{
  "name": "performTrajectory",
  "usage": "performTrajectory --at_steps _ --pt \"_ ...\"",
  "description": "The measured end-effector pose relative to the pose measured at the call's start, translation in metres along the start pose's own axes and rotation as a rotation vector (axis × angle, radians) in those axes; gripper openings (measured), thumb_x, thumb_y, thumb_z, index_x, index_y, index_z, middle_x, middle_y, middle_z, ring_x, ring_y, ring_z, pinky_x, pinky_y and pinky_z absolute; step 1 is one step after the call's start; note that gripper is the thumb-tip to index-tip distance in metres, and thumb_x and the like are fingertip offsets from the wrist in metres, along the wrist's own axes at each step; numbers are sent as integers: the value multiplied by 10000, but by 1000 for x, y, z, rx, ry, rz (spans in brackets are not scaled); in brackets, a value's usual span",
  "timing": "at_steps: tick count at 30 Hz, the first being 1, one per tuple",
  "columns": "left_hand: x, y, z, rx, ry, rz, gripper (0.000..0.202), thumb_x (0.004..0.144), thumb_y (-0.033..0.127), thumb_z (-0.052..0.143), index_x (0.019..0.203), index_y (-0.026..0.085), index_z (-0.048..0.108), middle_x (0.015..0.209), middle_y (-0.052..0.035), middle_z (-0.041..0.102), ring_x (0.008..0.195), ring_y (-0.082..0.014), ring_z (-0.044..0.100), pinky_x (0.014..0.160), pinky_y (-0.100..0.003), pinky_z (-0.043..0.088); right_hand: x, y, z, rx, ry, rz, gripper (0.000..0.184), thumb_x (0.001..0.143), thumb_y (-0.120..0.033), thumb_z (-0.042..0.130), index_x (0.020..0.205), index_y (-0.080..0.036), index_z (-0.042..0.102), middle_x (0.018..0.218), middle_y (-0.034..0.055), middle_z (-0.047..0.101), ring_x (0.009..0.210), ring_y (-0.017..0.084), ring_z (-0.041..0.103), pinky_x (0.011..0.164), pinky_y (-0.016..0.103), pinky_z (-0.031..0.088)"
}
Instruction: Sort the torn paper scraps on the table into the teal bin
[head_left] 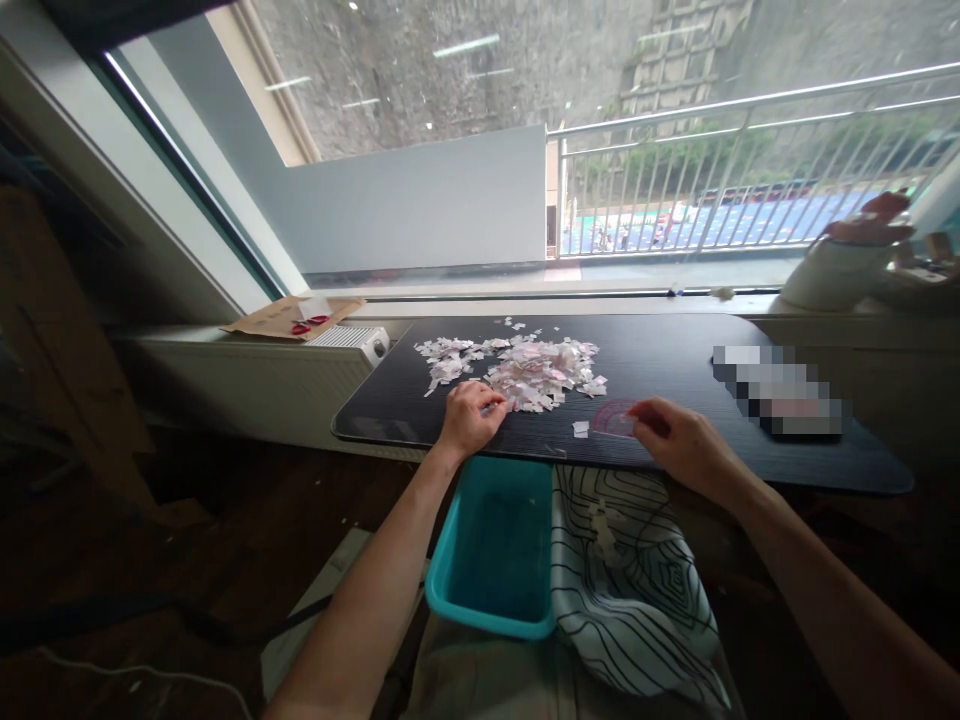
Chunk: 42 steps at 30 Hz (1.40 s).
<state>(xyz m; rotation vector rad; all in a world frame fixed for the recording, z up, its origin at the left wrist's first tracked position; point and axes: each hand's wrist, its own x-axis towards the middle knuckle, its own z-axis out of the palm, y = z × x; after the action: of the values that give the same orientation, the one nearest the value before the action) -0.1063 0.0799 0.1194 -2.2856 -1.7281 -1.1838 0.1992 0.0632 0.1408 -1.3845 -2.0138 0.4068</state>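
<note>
A loose heap of small white paper scraps (540,368) with pinkish marks is spread over the dark tabletop (660,352). At the heap's near left edge is my left hand (472,415), its fingers curled together; what they pinch, if anything, is hidden. My right hand (679,440) grips the right end of a clear protractor (611,418) with pink markings between thumb and fingers. The protractor lies low at the table's near side. Just left of it sits a separate white scrap (580,429).
A teal plastic basin (491,622) rests on the lap below the table edge, beside a black-lined white cloth (637,620). Red-handled scissors (309,325) lie on brown paper (266,318) at left. A pixelated object (780,390) is at right. A window stands behind.
</note>
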Motion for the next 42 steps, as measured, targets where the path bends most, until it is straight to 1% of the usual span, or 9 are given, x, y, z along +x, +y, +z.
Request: performTrajectory --at_steps 3,8,13,23,26,30,34,38,42 --pt "0 -1 0 15 -15 6 101 775 290 650 711 239 708 808 -36 660 872 -216 569 874 -369 431 2 -2 4 51 32 -14 187 789 -275 525 915 -200 641 796 30 709 687 166 629 649 280 464" --pt "0 -3 0 24 -25 11 117 774 290 642 691 242 709 830 -41 657 885 -222 565 878 -378 434 1 -1 0 60 -65 -14 147 787 -261 520 861 -208 636 756 17 701 661 160 621 626 268 463" --pt "0 0 -1 18 -31 23 72 755 282 669 704 244 704 828 -34 661 886 -221 571 873 -371 439 -6 0 -10 26 -29 0 159 795 -273 525 891 -212 638 777 21 706 678 165 624 642 274 461" --pt "0 0 0 29 -38 29 50 738 274 704 767 236 689 862 -31 674 937 -228 574 893 -363 428 -30 -3 -14 92 -107 12 152 825 -294 527 899 -217 635 796 10 698 679 154 614 650 268 466" --pt "1 1 -1 42 -39 25 136 723 256 715 853 228 686 871 -29 672 929 -224 575 884 -353 430 -33 0 -15 92 -62 22 162 827 -297 530 918 -211 633 813 18 701 705 161 623 663 273 469" --pt "1 2 -2 75 -46 11 315 710 262 727 1016 237 656 849 -9 663 895 -213 577 854 -337 440 -39 6 -17 98 -103 17 175 839 -311 520 933 -215 633 836 20 704 722 166 632 675 279 480" --pt "0 3 0 141 -25 -15 290 711 303 735 984 234 662 927 -28 647 949 -224 569 900 -354 408 -46 7 -21 89 -128 16 183 849 -321 506 938 -217 627 830 17 701 721 167 631 673 281 483" --pt "-3 7 1 242 38 -66 304 726 386 723 964 205 672 969 -80 609 997 -277 541 969 -439 325 -38 8 -18 112 -46 39 188 833 -337 525 929 -212 628 845 27 703 731 175 636 695 297 484" --pt "-4 8 0 293 -8 -65 219 781 404 675 839 195 701 836 -77 624 886 -279 557 862 -441 364 -24 15 -6 141 -12 54 206 817 -348 538 938 -206 626 844 40 707 741 189 644 701 312 492"
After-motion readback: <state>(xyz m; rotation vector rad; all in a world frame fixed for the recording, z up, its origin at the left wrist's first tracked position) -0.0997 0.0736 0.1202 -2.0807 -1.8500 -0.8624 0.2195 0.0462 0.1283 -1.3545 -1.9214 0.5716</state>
